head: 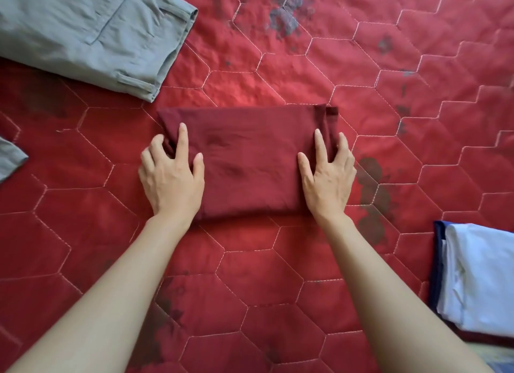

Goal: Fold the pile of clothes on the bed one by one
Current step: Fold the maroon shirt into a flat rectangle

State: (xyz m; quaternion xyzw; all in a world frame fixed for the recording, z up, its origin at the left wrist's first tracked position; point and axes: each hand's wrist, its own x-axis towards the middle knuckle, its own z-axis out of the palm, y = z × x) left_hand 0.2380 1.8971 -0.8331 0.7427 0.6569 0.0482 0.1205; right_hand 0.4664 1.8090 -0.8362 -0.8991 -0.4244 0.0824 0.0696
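Observation:
A dark maroon garment [250,161] lies folded into a rectangle in the middle of the red quilted bed cover [264,275]. My left hand [171,175] rests on its left edge, with the fingers spread and the outer ones curving round the side fold. My right hand [328,175] lies on its right edge in the same way, fingers mostly straight and pressing down on the cloth. Both forearms reach in from the bottom of the view.
Grey trousers [89,33] lie spread at the top left, and another grey piece [11,158] pokes in at the left edge. A folded stack with white cloth [481,278] over a dark blue layer sits at the right edge.

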